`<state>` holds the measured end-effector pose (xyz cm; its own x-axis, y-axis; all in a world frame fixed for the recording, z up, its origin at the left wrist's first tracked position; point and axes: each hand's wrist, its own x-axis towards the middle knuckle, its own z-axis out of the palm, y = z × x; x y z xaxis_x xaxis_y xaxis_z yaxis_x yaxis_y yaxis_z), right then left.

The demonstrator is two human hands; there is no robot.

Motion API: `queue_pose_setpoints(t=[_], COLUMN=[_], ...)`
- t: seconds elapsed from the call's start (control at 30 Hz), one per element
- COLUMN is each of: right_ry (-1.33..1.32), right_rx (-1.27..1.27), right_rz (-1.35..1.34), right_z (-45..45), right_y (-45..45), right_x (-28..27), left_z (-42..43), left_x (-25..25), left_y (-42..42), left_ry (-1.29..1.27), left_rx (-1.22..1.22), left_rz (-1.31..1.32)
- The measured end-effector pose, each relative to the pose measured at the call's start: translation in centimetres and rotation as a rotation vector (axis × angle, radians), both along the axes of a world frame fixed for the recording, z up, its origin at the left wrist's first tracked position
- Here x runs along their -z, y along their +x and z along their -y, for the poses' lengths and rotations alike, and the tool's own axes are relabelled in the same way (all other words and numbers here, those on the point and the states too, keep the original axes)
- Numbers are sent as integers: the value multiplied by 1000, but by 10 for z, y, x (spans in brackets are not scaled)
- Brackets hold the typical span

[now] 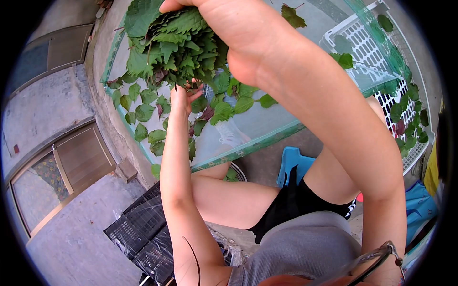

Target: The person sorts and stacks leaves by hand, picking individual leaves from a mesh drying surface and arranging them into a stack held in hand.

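Observation:
A thick bunch of green perilla leaves (183,45) with jagged edges is close to the camera at the upper left. My right hand (202,7) reaches over its top, with the thumb and fingers closed on the leaves; the top of this hand is cut off by the frame. Below the bunch, my left hand (185,97) has its fingers curled at the lower edge of the leaves, partly hidden behind them. Loose perilla leaves (144,112), some purplish underneath, lie scattered on the pale mesh surface (267,128) with a green border beneath both hands.
White plastic crates (365,40) stand at the right, with more leaves (409,126) in and around them. A blue plastic object (292,164) is beside my legs. Black crates (143,229) lie at lower left. A wall with a wooden-framed door (86,150) runs along the left.

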<state>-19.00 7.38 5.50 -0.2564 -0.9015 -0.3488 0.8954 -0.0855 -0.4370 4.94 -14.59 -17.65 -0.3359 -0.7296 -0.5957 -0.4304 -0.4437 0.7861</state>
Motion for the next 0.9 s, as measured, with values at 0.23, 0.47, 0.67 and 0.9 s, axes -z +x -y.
queue_pose_setpoints(t=[0.23,0.47,0.67,0.9], right_ry=[111,101,155,159], right_rx=[65,58,51,43], right_rz=[-73,-50,-104,-98], right_z=[3,2,0,0], right_y=[3,4,3,3], right_x=[-6,-8,-11,-11], left_z=[-2,-4,-1,-31], left_x=[-1,7,1,-24], left_y=[2,1,3,-14], left_ry=[-62,-121,-178,-238], left_rx=[11,-27,-77,-98], left_rz=[28,5,114,84])
